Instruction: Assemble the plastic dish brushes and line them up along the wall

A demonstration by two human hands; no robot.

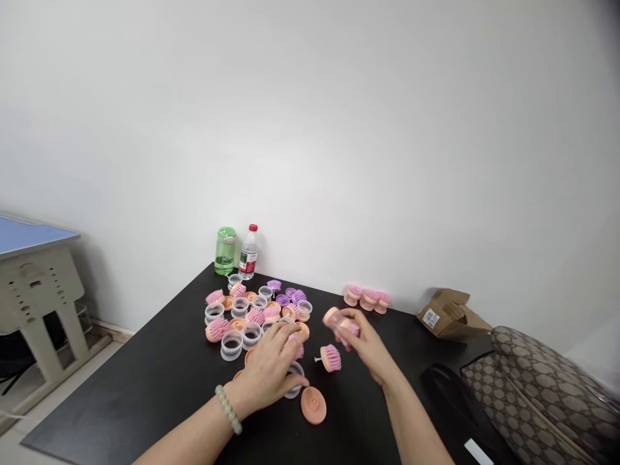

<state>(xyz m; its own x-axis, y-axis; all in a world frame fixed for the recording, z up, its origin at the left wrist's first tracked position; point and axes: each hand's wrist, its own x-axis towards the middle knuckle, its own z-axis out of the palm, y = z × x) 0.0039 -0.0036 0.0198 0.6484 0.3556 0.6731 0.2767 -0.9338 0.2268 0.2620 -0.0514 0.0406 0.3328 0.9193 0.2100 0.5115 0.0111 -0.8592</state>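
Observation:
My right hand (363,343) is closed around a scalp brush (333,318), its peach end turned left and its pink bristles partly under the fingers. My left hand (271,360) lies over the near edge of the parts pile, fingers spread and thumb apart beside a clear plastic ring (294,390). Between the hands lies a pink-bristled brush head (331,358) with a pale stem pointing left. A peach oval disc (314,405) rests just in front of it. Farther left are more clear rings (232,345), pink brush heads (217,330) and purple pieces (299,297).
Three assembled brushes (369,299) stand along the wall. A green-tinted jar (225,250) and a red-capped water bottle (248,253) stand at the far left corner. An opened cardboard box (450,316) and a patterned bag (542,387) occupy the right side of the black table (145,387).

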